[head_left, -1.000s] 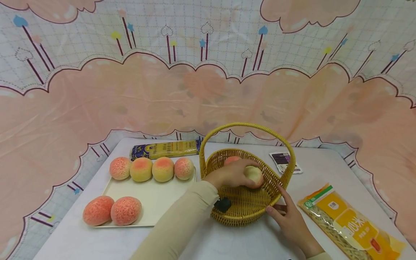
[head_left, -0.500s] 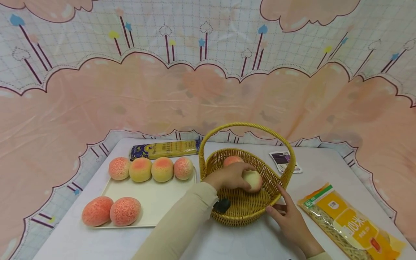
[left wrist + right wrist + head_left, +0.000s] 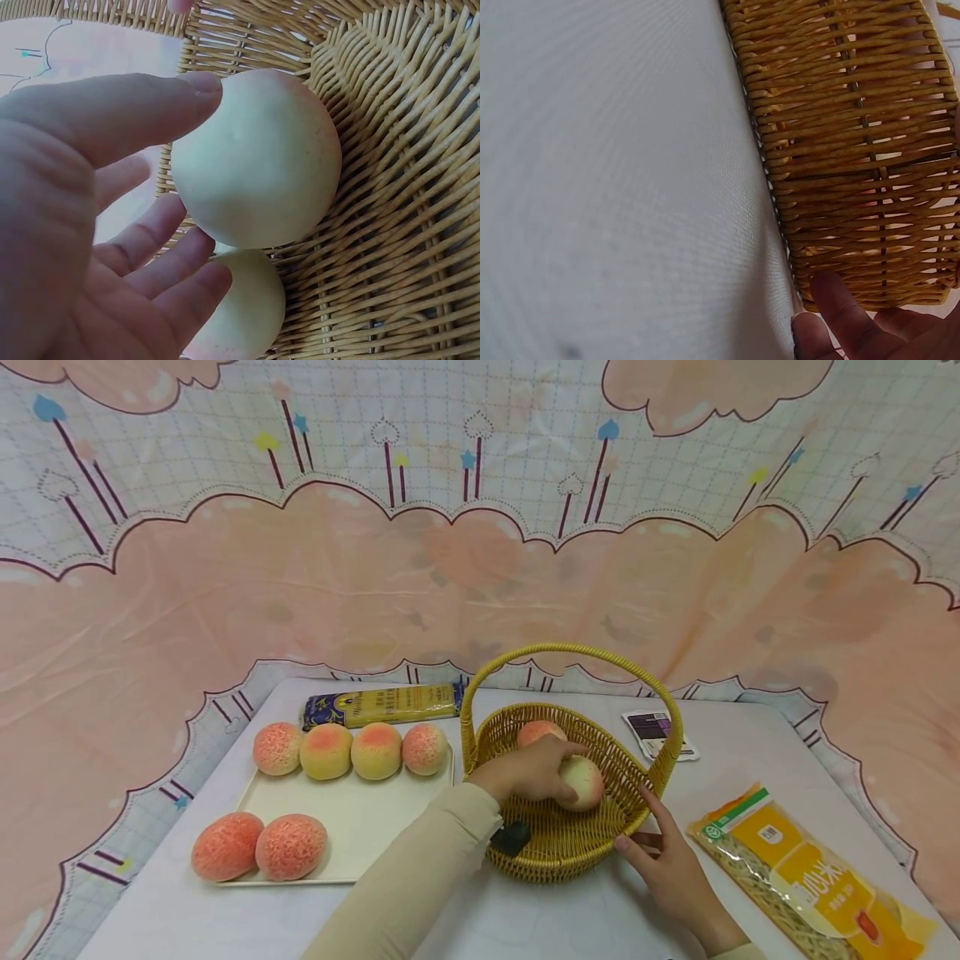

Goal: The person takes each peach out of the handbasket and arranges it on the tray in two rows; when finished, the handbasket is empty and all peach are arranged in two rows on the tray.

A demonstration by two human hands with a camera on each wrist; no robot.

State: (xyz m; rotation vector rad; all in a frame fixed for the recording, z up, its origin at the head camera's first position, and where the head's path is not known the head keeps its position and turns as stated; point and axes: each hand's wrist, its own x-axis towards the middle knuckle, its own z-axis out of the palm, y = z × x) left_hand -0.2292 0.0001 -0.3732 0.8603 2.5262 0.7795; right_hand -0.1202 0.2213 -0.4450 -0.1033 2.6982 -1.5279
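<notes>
Inside a yellow wicker basket [image 3: 555, 863], my left hand [image 3: 534, 770] lies against the near side of a round peach [image 3: 585, 783], which looks artificial. Its pale face is turned up. In the left wrist view, the thumb [image 3: 161, 109] overlaps the peach's edge and the loosely bent fingertips [image 3: 196, 246] sit by its lower left side. A second peach [image 3: 538, 732] lies farther back in the basket, partly behind the hand. My right hand [image 3: 667, 864] holds the basket's right side, one finger up at the rim and the thumb lower on the wicker wall.
A cream tray [image 3: 367, 818] to the left carries several peaches [image 3: 290, 846] along two sides. Behind it lies a long noodle packet [image 3: 397, 704]. A small dark-and-white packet [image 3: 654, 732] and an orange noodle bag [image 3: 810, 881] lie right of the basket, whose handle [image 3: 570, 648] arches above.
The peach by my left hand has come slightly nearer and lower in the basket, its pale face showing more. The left hand shifted with it. The right hand stays at the basket.
</notes>
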